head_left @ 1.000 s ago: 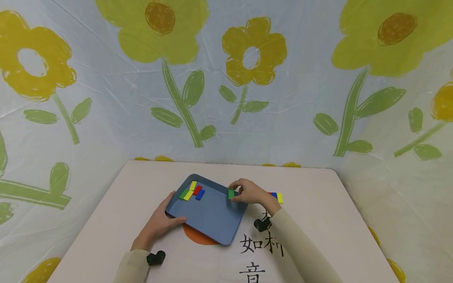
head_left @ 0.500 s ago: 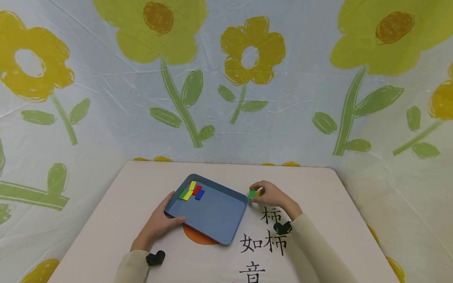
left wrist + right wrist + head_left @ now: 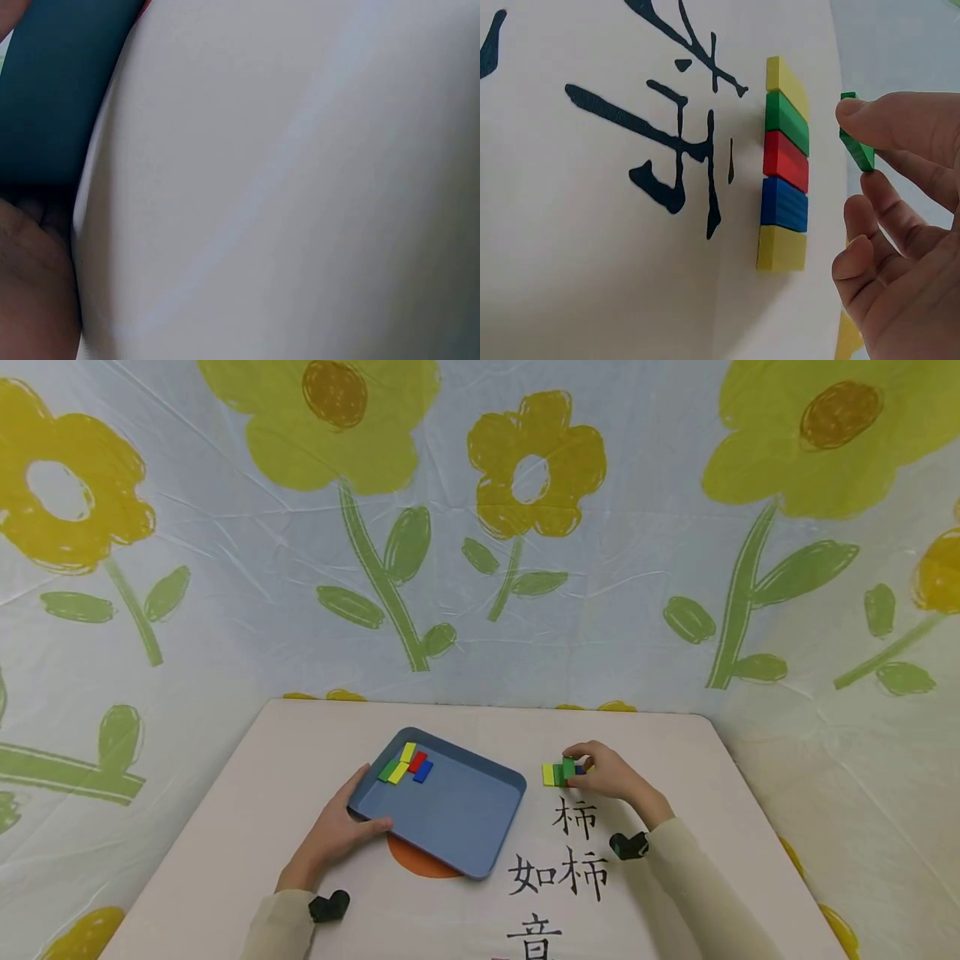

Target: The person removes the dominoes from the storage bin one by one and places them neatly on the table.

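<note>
My right hand [image 3: 613, 774] pinches a small green block [image 3: 859, 150] between thumb and fingertips. It holds the block over a straight row of flat blocks on the table, which runs yellow, green, red [image 3: 786, 162], blue, yellow. The head view has the held block overlapping the row's middle. My left hand [image 3: 335, 828] grips the near left corner of a blue-grey tray [image 3: 457, 827], thumb on the front rim and fingers along the left side. Inside the tray's far left corner lie several blocks, among them a red one [image 3: 417, 762] and a blue one [image 3: 423, 772].
The light tablecloth [image 3: 675, 877] carries printed black characters [image 3: 535, 935] in front of the row and an orange patch [image 3: 420, 860] partly under the tray. A flower-printed curtain [image 3: 600, 610] rises behind the table and along both sides.
My right hand has carried the green block rightward, from above the tray's right side past its edge to over the row of blocks. The left hand and tray stay in place.
</note>
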The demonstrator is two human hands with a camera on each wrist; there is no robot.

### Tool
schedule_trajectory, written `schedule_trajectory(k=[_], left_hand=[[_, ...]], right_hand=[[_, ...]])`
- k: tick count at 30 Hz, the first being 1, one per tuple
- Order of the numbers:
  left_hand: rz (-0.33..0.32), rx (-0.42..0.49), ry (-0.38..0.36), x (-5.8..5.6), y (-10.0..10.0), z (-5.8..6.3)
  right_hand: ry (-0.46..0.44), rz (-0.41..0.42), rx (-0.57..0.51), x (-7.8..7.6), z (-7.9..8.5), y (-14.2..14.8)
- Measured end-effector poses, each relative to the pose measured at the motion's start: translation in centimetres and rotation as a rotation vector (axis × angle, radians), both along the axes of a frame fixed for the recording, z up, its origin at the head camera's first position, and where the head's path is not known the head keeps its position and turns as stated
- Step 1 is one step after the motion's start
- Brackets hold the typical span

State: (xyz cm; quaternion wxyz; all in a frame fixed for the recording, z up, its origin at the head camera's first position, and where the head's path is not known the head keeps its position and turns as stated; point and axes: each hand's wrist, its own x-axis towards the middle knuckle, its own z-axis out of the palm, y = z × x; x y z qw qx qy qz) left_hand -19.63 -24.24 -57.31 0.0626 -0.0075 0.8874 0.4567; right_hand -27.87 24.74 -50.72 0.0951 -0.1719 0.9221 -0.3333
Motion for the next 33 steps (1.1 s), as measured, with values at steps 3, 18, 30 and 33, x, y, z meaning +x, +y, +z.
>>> schedule_trajectory(k=[3,18,30,33], left_hand=[[0.004,0.002,-0.008,0.0,0.0,0.1],[0.009,0.005,-0.025,0.0,0.0,0.2],[0.015,0.006,-0.036,0.1,0.3,0.4],[0.014,0.001,-0.038,0.1,0.3,0.4]], right_hand=[[0.004,-0.02,0.015,0.0,-0.3,0.5],[-0.026,-0.113,0.018,0.4,-1.9,3.5],[-0.039,-0.143,0.032,0.3,-2.6,5.1],[-0.038,-0.146,0.04,0.3,-2.9,5.2]])
